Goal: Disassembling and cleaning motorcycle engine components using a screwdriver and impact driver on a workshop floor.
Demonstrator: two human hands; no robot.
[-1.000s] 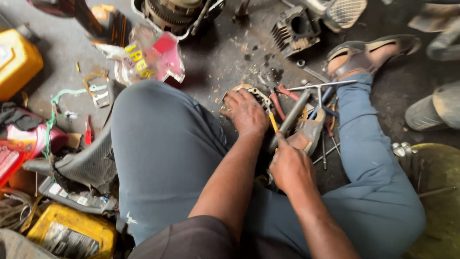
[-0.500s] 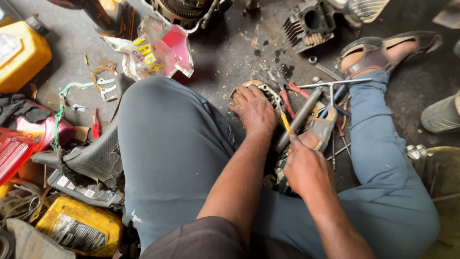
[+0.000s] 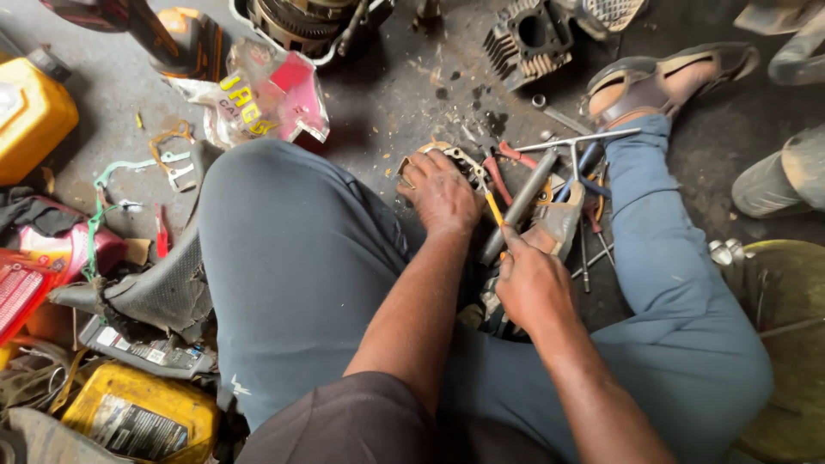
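I sit on the floor with my legs in blue-grey trousers spread around a heap of tools. My left hand (image 3: 440, 191) rests palm down on a round metal engine part (image 3: 455, 155) on the dark floor and covers most of it. My right hand (image 3: 530, 285) is closed on a thin yellow-handled tool (image 3: 491, 206). The tool points up and to the left, to the edge of the part beside my left hand. A grey metal tube (image 3: 522, 202) lies just to the right of the tool.
Red-handled pliers (image 3: 507, 158) and a T-handle wrench (image 3: 574, 141) lie by my sandalled foot (image 3: 662, 77). A finned engine cylinder (image 3: 526, 39) stands at the back, a crumpled pink bag (image 3: 266, 94) and yellow canisters (image 3: 30, 112) on the left. Another person's leg (image 3: 773, 182) is at the right.
The view has swayed a little. Both hands stay where they were, the left on the round part and the right gripping the yellow-handled tool.
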